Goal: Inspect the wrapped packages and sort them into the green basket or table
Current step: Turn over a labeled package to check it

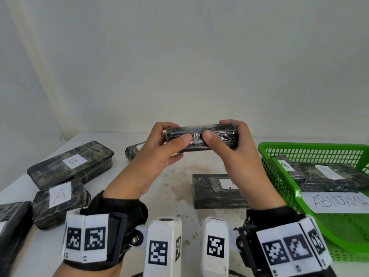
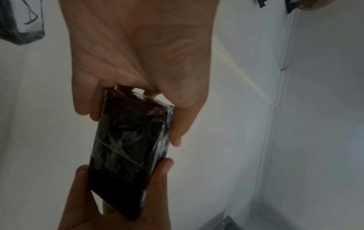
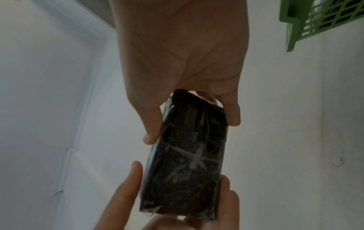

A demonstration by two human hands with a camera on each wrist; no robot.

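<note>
Both hands hold one dark plastic-wrapped package [image 1: 201, 139] level in the air above the table's middle. My left hand [image 1: 175, 132] grips its left end and my right hand [image 1: 217, 129] its right end, with both thumbs pressed on the near face by a taped seam. No label shows on it. The left wrist view has the package [image 2: 130, 147] end-on, clear tape across it, and the right wrist view shows the package [image 3: 187, 163] the same way. The green basket [image 1: 279, 176] stands at the right with two labelled packages [image 1: 329, 176] inside.
A labelled package [image 1: 215, 190] lies flat on the table below my right hand. At the left lie a package marked B [image 1: 71, 162], one marked A [image 1: 60, 202] and another [image 1: 12, 222] at the edge. A small package [image 1: 131, 151] sits behind my left hand. An "ABNORMAL" sign [image 1: 339, 202] lies in the basket.
</note>
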